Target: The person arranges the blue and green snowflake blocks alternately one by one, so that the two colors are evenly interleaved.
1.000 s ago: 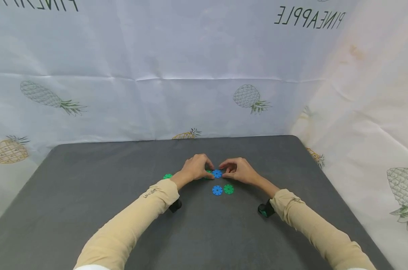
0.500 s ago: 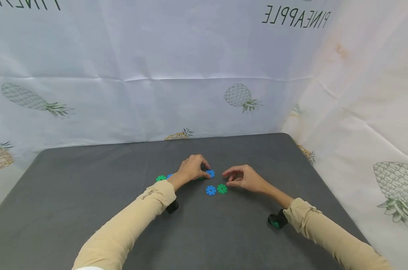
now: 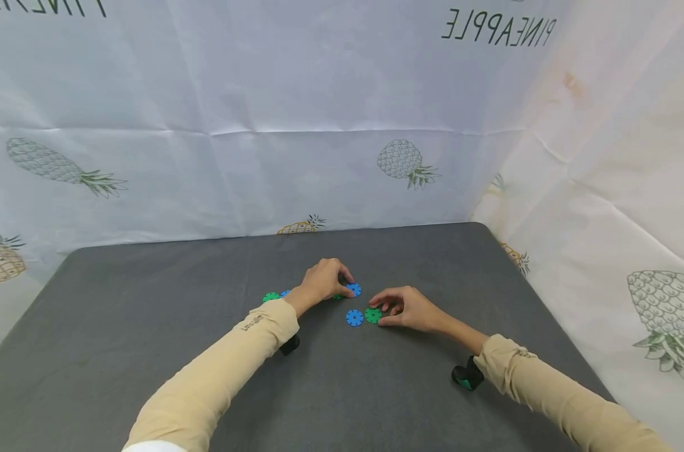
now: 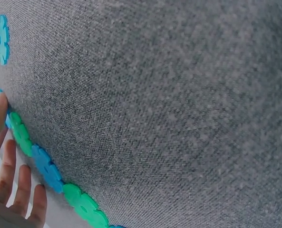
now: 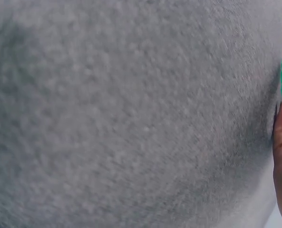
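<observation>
My left hand (image 3: 323,280) pinches a blue notched disc (image 3: 355,289) between thumb and forefinger, at the right end of a row of flat discs. A green disc (image 4: 21,134), a blue disc (image 4: 47,168) and another green disc (image 4: 86,206) follow along that row in the left wrist view; my hand and wrist cover much of it in the head view. Nearer the person, my right hand (image 3: 407,309) has thumb and forefinger at the edges of a green disc (image 3: 373,316), pinching it. Just left of that one lies a blue disc (image 3: 354,317).
All the discs lie on a dark grey cloth-covered table (image 3: 149,351). A white curtain (image 3: 319,81) printed with pineapples hangs behind the far edge and along the right side. A dark wrist device (image 3: 467,375) hangs below the right sleeve.
My right hand has left the blue disc at the row's end, drawn back toward the person and come down onto the green disc. My left hand has shifted slightly onto that blue disc.
</observation>
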A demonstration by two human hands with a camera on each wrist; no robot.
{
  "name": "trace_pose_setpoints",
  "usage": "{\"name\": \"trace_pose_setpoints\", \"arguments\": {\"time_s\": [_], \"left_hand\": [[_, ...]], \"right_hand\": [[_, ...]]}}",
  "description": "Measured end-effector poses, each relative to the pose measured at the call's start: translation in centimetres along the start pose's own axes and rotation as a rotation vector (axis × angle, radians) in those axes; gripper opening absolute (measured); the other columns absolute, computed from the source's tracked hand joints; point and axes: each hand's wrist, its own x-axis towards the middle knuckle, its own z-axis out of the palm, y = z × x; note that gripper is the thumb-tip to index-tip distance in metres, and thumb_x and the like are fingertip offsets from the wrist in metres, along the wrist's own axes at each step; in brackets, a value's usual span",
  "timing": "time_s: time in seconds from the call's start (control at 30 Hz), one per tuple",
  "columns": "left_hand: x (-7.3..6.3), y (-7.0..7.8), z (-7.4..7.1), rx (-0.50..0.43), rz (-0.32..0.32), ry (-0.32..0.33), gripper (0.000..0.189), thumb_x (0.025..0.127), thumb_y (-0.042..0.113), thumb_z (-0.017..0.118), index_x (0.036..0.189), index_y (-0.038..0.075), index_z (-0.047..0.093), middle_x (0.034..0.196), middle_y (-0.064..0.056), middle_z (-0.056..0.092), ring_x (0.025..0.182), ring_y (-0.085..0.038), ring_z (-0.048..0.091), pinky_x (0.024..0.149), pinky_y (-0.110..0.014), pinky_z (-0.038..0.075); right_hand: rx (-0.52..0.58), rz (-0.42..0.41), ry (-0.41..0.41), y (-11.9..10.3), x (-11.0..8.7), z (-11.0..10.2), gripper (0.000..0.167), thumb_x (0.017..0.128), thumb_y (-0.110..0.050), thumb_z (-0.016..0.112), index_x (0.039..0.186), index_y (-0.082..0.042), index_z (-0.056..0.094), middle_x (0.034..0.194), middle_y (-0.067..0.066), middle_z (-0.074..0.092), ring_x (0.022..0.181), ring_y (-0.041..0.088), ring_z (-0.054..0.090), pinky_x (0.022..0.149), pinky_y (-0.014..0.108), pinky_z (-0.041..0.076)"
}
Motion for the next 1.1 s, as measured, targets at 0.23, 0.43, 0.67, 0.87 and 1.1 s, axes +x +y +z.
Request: {"name": "trace_pose_setpoints", "arguments": {"time_s": [0.23,0.43,0.67,0.87,1.1], "left_hand": [[0.2,-0.2,-0.1,-0.024,0.0,-0.014,0.018,0.075,0.025,0.084,0.091,0.019,0.078,0.105,0.0,0.068,0.097,-0.02,0.062,0.08,-0.039,0.052],[-0.1,-0.1,-0.3,-0.031,0.02,-0.012,0.016,0.076,0.023,0.084,0.09,0.019,0.078,0.103,0.0,0.069,0.095,-0.019,0.063,0.078,-0.036,0.053],[0.1,-0.3,0.0,-0.053,-0.001,-0.026,0.02,0.076,0.024,0.083,0.095,0.018,0.078,0.109,-0.003,0.069,0.092,-0.019,0.063,0.076,-0.036,0.053],[0.1,-0.3,0.0,-0.043,0.004,-0.027,0.021,0.076,0.024,0.083,0.095,0.018,0.078,0.11,-0.002,0.068,0.094,-0.019,0.062,0.076,-0.036,0.053],[0.1,-0.4,-0.1,-0.044,0.02,-0.021,0.021,0.075,0.025,0.084,0.094,0.018,0.078,0.108,-0.002,0.069,0.099,-0.02,0.062,0.079,-0.037,0.053]], "right_hand": [[-0.014,-0.008,-0.021,0.0,0.3,-0.3,0.036,0.083,-0.005,0.075,0.117,0.001,0.066,0.106,0.01,0.068,0.083,0.02,0.059,0.068,0.027,0.052],[0.014,-0.002,-0.032,0.4,0.6,-0.3,0.036,0.081,-0.005,0.076,0.115,0.001,0.066,0.108,0.011,0.068,0.088,0.021,0.062,0.072,0.027,0.054],[0.034,-0.019,-0.061,0.6,0.9,-0.2,0.039,0.079,-0.006,0.078,0.116,0.001,0.066,0.111,0.013,0.067,0.094,0.02,0.065,0.081,0.03,0.054],[0.008,-0.07,-0.033,0.9,0.8,-0.2,0.036,0.079,-0.007,0.078,0.112,0.001,0.068,0.107,0.013,0.069,0.09,0.021,0.067,0.077,0.032,0.055],[0.042,-0.101,0.008,1.2,0.5,-0.5,0.036,0.079,-0.008,0.078,0.112,0.005,0.067,0.106,0.018,0.069,0.092,0.025,0.068,0.078,0.031,0.056]]}}
